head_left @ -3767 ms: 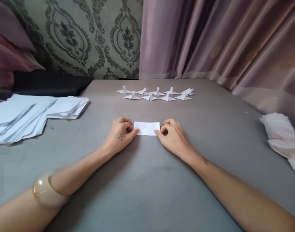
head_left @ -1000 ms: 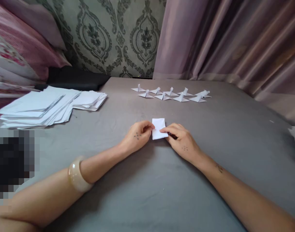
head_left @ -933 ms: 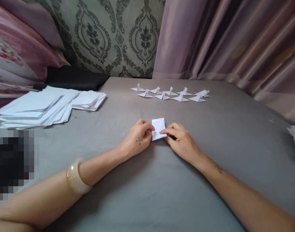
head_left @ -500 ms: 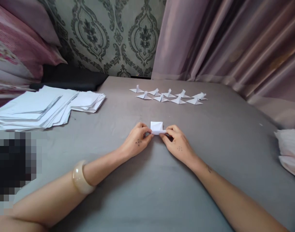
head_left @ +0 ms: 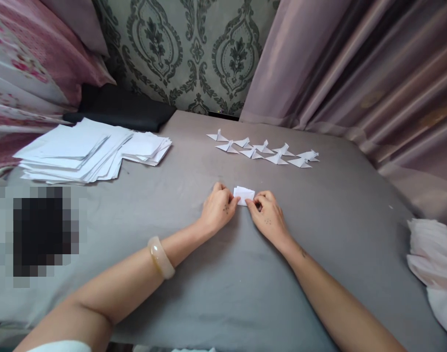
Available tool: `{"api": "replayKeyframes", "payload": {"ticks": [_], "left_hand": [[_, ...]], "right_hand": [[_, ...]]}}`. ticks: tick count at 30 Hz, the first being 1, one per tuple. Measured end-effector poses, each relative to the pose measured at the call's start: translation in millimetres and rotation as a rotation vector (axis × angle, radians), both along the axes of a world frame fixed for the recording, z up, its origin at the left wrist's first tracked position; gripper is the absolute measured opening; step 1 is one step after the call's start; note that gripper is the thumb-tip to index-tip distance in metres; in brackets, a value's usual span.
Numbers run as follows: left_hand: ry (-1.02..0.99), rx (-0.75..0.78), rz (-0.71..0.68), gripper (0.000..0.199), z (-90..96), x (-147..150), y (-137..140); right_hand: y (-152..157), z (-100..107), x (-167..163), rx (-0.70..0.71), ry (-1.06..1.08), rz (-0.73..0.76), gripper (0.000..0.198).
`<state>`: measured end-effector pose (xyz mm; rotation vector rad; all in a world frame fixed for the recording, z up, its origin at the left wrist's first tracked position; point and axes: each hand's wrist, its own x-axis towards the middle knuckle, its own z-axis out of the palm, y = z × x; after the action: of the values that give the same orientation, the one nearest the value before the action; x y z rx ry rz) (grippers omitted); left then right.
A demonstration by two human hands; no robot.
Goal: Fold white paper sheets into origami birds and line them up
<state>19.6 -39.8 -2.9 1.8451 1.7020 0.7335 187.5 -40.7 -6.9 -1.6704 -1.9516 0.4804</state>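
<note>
A small folded white paper (head_left: 244, 194) is held between both hands, a little above or on the grey cloth surface; I cannot tell which. My left hand (head_left: 219, 206) pinches its left edge, thumb in front. At the right lower corner, the thumb and curled fingers of my right hand (head_left: 269, 215) grip the paper. A pale bangle (head_left: 161, 257) circles my left forearm. Beyond the hands stand several folded paper birds (head_left: 252, 153) in two rows, wings spread flat and necks upright.
Stacks of white paper sheets (head_left: 69, 151) lie at the left, with a smaller pile (head_left: 145, 146) beside them. A black folded item (head_left: 124, 107) rests behind. White cloth (head_left: 431, 249) bunches at the right edge. Curtains and a patterned wall border the grey surface (head_left: 194, 303).
The paper's lower strip, previously folded up beneath a taller square, now appears as one wider, lower rectangle. Both hands still hold it. The camera view has shifted and tilted slightly.
</note>
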Motion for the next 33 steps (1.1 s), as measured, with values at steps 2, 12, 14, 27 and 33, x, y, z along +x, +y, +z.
{"api": "replayKeyframes", "payload": {"ticks": [2,12,14,27,33], "left_hand": [[0.012,-0.005,0.013,0.024,0.0,1,0],[0.044,-0.055,0.014,0.023,7.7,2,-2],[0.047,-0.051,0.008,0.022,7.5,1,-2],[0.075,-0.067,-0.048,0.017,10.0,-2,-3],[0.240,-0.004,-0.136,0.015,13.6,0,-8]], "right_hand": [[2,1,-1,0.004,-0.028,-0.011,0.031],[4,6,-6,-0.030,-0.087,-0.048,0.029],[4,6,-6,-0.037,-0.085,-0.059,0.029],[5,5,-5,-0.059,-0.057,-0.079,0.030],[4,7,-4,-0.054,-0.036,-0.067,0.024]]}}
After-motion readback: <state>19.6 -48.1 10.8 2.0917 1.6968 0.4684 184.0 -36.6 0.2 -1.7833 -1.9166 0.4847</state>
